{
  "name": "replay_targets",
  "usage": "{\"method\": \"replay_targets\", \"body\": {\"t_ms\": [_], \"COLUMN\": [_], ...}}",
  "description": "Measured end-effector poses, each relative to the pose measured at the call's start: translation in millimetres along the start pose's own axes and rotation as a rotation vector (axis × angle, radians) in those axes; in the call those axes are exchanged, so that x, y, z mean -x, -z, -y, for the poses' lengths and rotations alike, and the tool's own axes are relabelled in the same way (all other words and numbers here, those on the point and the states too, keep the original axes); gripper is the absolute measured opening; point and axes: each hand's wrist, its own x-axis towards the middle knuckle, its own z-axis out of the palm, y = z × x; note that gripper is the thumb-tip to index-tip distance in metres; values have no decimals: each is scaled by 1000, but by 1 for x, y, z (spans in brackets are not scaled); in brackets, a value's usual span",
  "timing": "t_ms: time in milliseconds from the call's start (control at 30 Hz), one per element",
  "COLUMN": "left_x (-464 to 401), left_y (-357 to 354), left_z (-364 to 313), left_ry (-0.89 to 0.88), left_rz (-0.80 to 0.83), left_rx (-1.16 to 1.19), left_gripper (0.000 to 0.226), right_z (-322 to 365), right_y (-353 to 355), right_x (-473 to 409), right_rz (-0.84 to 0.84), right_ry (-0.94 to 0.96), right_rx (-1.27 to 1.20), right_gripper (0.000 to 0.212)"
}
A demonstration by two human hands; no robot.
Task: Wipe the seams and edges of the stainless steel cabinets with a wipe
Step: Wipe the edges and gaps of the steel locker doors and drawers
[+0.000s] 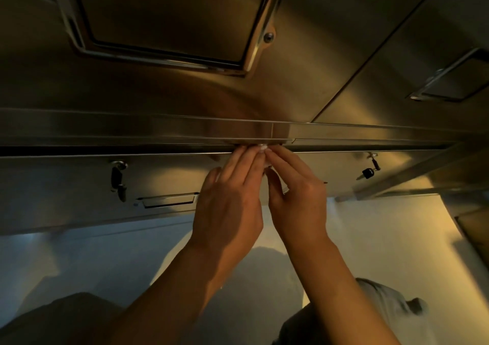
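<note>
Both hands reach up to the horizontal seam (185, 147) that runs across the steel cabinets (304, 61), the dark gap between the upper doors and the drawer fronts below. The left hand (230, 199) and the right hand (299, 194) sit side by side, almost touching, with their fingertips meeting at the seam just below the spot where a vertical joint (272, 130) crosses the steel strip. The fingers of each hand are held close together and nearly straight, pointing toward the gap. A small white wipe (264, 150) shows as a pale patch between and under the fingertips, pressed against the edge of the seam; most of it is hidden by the hands, so I cannot tell which fingers pinch it. On the far left, above the seam, a large recessed handle (169, 24) is set in an upper door, and a smaller one (449, 85) sits on the door to the far right. Below the seam, the left drawer front carries a lock with a hanging key (117, 179) and a narrow pull slot (166, 201); another key (370, 168) hangs from a lock on the right. The pale floor (383, 239) lies below, nearer the person.
</note>
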Motion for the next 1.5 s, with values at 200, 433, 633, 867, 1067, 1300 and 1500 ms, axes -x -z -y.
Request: {"method": "replay_targets", "body": {"t_ms": [200, 433, 633, 867, 1067, 1300, 1500], "left_x": [13, 38, 58, 82, 105, 124, 143], "left_y": [20, 47, 92, 121, 149, 177, 204], "left_z": [19, 36, 57, 85, 118, 146, 174], "left_ry": [42, 103, 202, 275, 355, 426, 516], "left_rz": [-8, -50, -90, -152, -219, -277, -301], "left_rx": [-116, -273, -276, -248, -222, -217, -232], "left_gripper": [67, 74, 69, 73, 73, 70, 72], "right_z": [17, 48, 99, 148, 204, 248, 296], "right_y": [-22, -45, -72, -100, -118, -141, -156], "right_x": [-9, -10, -13, -9, -7, -6, -5], "right_rz": [-74, -55, -27, 15, 147, 185, 235], "right_ry": [73, 156, 237, 261, 239, 321, 362], "right_rx": [-45, -83, -168, -209, -278, -237, -273], "right_gripper": [23, 22, 23, 23, 31, 32, 38]}}
